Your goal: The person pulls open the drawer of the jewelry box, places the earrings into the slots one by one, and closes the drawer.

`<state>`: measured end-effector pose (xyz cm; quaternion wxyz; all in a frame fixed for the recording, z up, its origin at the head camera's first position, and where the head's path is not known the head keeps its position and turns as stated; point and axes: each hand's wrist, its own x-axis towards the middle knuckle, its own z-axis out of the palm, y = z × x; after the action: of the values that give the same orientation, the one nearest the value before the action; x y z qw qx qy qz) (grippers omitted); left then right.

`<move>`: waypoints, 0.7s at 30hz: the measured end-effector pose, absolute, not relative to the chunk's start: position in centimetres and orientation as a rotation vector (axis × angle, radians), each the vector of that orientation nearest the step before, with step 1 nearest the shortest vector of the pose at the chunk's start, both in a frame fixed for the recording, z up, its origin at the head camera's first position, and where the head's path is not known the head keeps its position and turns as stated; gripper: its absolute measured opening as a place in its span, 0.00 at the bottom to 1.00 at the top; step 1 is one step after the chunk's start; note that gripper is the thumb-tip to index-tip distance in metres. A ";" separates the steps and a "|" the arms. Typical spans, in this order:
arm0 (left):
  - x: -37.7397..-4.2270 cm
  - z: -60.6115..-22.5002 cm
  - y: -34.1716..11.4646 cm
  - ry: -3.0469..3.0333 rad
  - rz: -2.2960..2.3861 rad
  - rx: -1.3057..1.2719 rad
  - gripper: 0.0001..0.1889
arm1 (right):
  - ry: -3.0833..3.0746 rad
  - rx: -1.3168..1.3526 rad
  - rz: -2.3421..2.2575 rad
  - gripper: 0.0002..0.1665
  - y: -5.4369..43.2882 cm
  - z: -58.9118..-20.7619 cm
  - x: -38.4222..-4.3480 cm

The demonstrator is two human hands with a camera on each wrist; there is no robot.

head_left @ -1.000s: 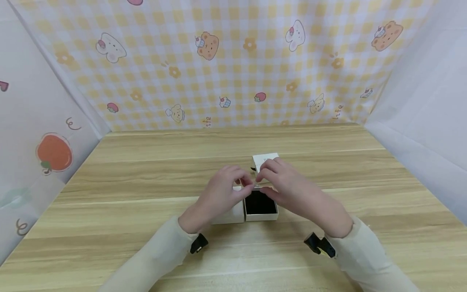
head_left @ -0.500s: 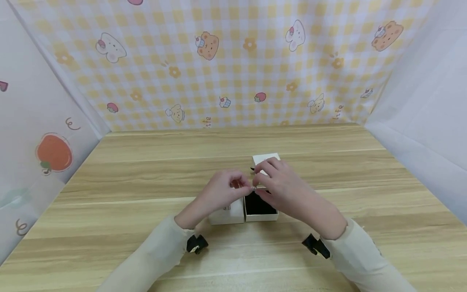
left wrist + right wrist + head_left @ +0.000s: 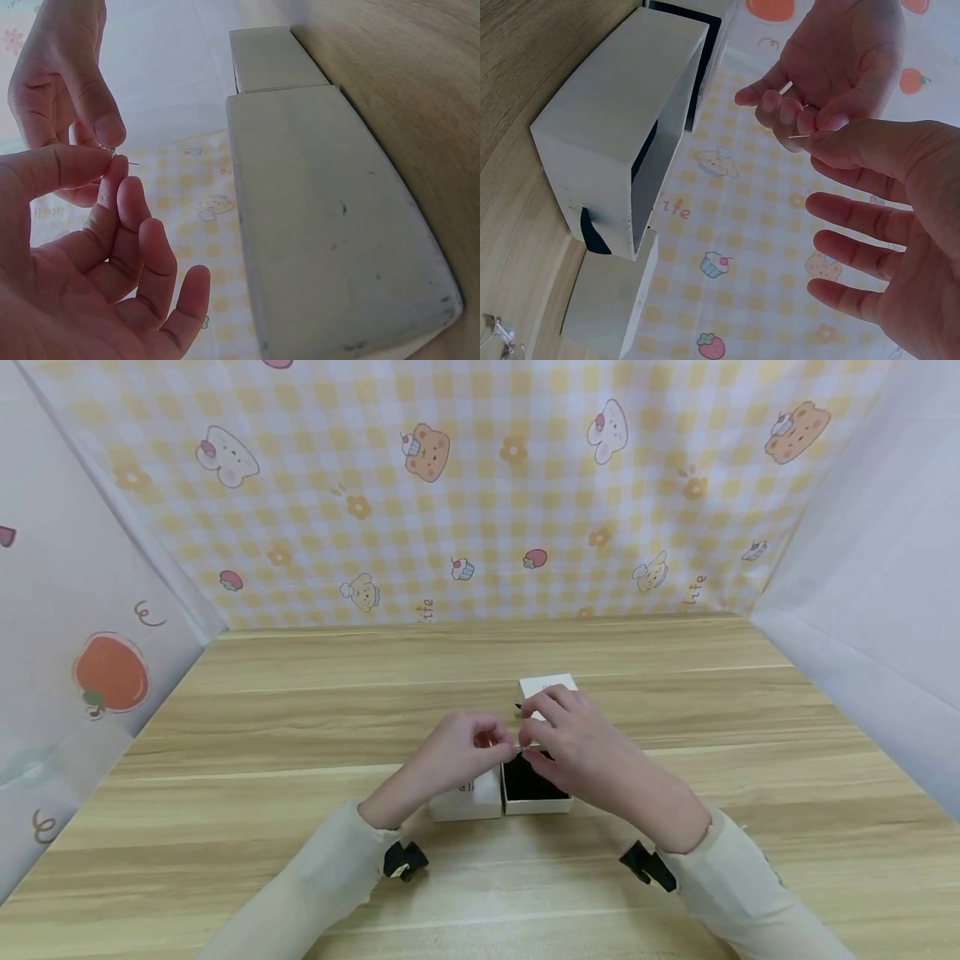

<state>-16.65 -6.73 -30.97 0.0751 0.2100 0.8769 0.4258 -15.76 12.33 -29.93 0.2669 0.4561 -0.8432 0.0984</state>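
My left hand and right hand meet over an open white box with a black lining. Between the thumb and forefinger tips of both hands is a tiny silvery earring, mostly hidden by the fingers. Its thin pin sticks out past the fingertips in both wrist views. The left hand's other fingers are loosely bent, while the right hand's other fingers fan out. In the right wrist view, a short pale sliver shows against the left fingers; its kind is unclear.
Left of the open box, touching or nearly so, is a white box with print on top. Another white box piece lies behind, with a black tab near it. A small shiny piece lies on the wooden table.
Over the last second the fingertips of both hands have come together, the right hand shifting slightly left. In the last half second the hands have barely moved. The boxes stay in place.
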 end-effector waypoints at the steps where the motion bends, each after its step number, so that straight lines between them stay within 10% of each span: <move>1: -16.6 -31.0 -6.7 2.628 1.276 0.629 0.06 | -2.275 1.232 0.265 0.11 12.3 -29.9 -15.8; 21: -16.3 -30.4 -6.7 2.697 1.229 0.683 0.03 | -2.304 1.192 0.311 0.08 13.1 -30.0 -16.5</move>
<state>-16.32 -6.74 -30.39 0.0502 0.2244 0.8856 0.4035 -16.48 13.11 -30.05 0.2614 0.4404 -0.8512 0.1149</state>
